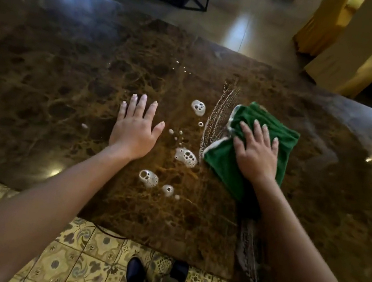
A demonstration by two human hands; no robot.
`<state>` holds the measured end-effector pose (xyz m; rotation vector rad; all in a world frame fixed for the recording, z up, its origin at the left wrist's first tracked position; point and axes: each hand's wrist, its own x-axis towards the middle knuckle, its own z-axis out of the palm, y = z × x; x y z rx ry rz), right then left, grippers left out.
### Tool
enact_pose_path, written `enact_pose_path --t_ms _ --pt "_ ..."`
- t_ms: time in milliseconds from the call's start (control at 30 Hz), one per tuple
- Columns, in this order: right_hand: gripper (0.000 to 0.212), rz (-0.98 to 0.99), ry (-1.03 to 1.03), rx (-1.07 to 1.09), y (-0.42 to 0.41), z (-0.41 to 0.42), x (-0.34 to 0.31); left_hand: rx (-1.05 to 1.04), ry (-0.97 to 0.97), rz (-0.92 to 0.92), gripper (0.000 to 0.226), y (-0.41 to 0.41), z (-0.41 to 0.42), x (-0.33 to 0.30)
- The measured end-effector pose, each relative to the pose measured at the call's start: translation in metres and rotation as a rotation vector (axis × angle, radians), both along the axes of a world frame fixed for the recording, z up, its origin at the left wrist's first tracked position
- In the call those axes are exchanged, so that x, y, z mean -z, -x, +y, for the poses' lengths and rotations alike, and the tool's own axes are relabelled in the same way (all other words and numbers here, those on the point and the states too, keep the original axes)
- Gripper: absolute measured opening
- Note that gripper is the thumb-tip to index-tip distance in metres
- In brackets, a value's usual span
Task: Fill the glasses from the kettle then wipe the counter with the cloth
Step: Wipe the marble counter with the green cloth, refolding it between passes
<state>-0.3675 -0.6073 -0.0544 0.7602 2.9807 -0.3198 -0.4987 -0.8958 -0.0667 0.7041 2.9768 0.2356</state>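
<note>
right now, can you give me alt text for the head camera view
A person's right hand presses a green cloth flat on a brown marble counter, beside a streak of wiped suds. The left hand rests open on the counter, with foamy puddles between the hands. Patterned floor tiles and dark shoes show below.

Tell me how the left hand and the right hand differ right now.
The left hand lies flat on the bare marble counter, while the right hand presses on the green cloth. The left hand sits left of the foam patches; the right hand sits to their right. Both have straight, spread fingers, palm down.
</note>
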Motion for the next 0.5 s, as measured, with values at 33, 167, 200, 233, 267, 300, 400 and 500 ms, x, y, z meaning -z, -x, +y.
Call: enact_pose_path --t_ms 33,167,200,233,267,300,400,500 --pt "0.066 -0.004 0.003 0.016 0.023 0.011 -0.001 -0.001 -0.002 0.006 0.071 0.000 0.000 0.000" --pt "0.059 0.008 0.022 -0.033 0.111 0.031 -0.006 -0.014 -0.015 0.028 0.070 0.002 0.002 0.002" --pt "0.058 0.007 0.023 -0.079 0.126 0.029 -0.007 -0.018 -0.016 0.027 0.069 0.002 0.002 0.002" --pt "0.058 -0.003 0.023 -0.138 0.136 0.023 -0.007 -0.020 -0.014 0.024 0.069 0.003 0.002 0.001" --pt "0.057 -0.018 0.020 -0.202 0.139 0.014 -0.007 -0.021 -0.008 0.015 0.069 0.003 0.002 0.001" --pt "0.057 -0.032 0.019 -0.261 0.134 0.004 -0.006 -0.021 -0.003 0.003 0.069 0.003 0.002 0.000" --pt "0.056 -0.055 0.026 -0.383 0.082 -0.030 -0.003 -0.004 0.000 -0.020 0.067 0.004 -0.002 -0.004" --pt "0.058 -0.022 0.013 -0.470 -0.011 -0.069 -0.001 0.070 0.043 -0.023 0.066 0.015 -0.013 -0.007"
